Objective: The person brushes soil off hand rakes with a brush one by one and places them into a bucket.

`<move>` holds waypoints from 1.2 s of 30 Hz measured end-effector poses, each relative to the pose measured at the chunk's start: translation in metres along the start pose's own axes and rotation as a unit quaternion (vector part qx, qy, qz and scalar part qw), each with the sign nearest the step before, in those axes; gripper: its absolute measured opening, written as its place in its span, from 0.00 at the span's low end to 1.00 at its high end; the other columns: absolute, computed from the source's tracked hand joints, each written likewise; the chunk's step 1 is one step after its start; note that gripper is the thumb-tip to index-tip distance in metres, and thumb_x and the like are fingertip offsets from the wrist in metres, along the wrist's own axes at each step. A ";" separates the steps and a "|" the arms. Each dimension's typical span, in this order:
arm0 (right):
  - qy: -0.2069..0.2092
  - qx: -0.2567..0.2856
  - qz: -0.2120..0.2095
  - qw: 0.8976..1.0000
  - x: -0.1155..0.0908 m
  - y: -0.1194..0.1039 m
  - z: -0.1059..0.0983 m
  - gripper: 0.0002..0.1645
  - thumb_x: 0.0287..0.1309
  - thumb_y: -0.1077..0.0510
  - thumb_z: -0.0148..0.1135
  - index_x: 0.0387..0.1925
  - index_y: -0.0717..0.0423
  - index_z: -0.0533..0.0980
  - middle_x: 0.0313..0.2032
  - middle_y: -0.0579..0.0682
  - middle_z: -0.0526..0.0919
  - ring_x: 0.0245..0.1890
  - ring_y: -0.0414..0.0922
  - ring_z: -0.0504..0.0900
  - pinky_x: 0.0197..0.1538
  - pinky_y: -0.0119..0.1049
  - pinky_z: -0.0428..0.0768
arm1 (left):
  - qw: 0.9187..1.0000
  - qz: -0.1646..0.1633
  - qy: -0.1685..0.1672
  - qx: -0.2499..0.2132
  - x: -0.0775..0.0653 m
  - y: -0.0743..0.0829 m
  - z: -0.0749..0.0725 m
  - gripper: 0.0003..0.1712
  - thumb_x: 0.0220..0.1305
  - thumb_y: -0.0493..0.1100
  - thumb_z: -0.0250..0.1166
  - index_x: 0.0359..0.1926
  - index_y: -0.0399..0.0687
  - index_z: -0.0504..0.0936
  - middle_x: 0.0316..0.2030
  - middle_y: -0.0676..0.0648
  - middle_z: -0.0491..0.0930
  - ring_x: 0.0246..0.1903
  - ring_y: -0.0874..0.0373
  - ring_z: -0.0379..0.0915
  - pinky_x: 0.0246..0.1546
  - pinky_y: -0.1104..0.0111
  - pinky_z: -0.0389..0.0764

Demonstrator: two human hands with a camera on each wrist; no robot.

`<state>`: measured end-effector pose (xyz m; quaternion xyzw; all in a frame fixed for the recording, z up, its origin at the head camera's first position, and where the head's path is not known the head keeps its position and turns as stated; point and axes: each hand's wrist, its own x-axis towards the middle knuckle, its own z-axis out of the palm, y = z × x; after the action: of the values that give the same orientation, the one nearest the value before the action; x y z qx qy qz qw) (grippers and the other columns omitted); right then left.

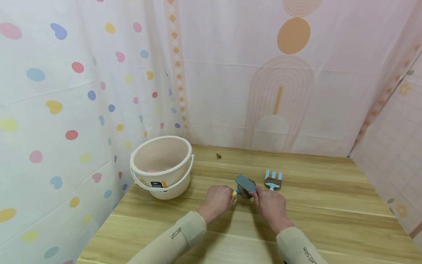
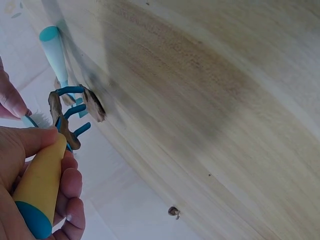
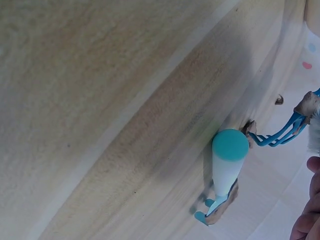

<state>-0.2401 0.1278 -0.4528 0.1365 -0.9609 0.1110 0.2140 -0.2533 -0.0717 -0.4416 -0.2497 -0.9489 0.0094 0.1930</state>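
Observation:
My left hand (image 1: 215, 201) grips the yellow handle of a small garden rake (image 2: 41, 180), whose bent blue tines carry brown, mud-like pieces (image 2: 64, 122). In my right hand (image 1: 271, 205) is a scrub brush (image 1: 244, 183) with a grey-blue back, pinched between thumb and fingers. Its white bristles (image 2: 42, 120) face the rake's tines, close to the brown lumps. In the head view the brush covers most of the rake head. Right of my hands a light-blue garden fork (image 1: 273, 180) lies on the table, brown stuff across its prongs.
A cream bucket (image 1: 178, 190) with its handle down stands at the left of the wooden table (image 1: 316, 209); something pink shows inside. One small brown crumb (image 1: 218, 156) lies near the back edge. Patterned curtains (image 1: 214, 102) hang behind and along both sides.

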 end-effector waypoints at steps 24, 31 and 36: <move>0.025 0.015 -0.017 0.999 0.000 0.002 0.003 0.12 0.64 0.48 0.65 0.35 0.52 0.81 0.19 0.50 0.81 0.15 0.48 0.77 0.15 0.41 0.69 | 1.000 -0.013 -0.006 -0.001 0.003 0.000 -0.002 0.19 0.61 0.50 0.68 0.16 0.53 0.75 0.15 0.57 0.69 0.14 0.64 0.65 0.16 0.69 0.68; -0.001 0.028 0.018 0.999 0.002 0.003 0.000 0.14 0.66 0.46 0.62 0.39 0.51 0.82 0.17 0.49 0.79 0.14 0.44 0.71 0.15 0.39 0.67 | 0.999 -0.026 -0.010 -0.036 0.002 -0.002 -0.005 0.22 0.62 0.49 0.68 0.14 0.53 0.71 0.14 0.57 0.69 0.14 0.65 0.63 0.17 0.70 0.67; -0.012 0.036 0.029 0.999 0.004 0.005 -0.002 0.14 0.67 0.46 0.60 0.37 0.51 0.81 0.17 0.48 0.78 0.14 0.43 0.70 0.16 0.40 0.68 | 0.989 -0.075 -0.031 -0.125 0.000 -0.005 -0.006 0.15 0.62 0.49 0.68 0.19 0.53 0.80 0.15 0.59 0.71 0.16 0.66 0.63 0.19 0.70 0.68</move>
<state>-0.2446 0.1322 -0.4494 0.1170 -0.9624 0.1501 0.1939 -0.2539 -0.0763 -0.4357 -0.1992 -0.9642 -0.1157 0.1310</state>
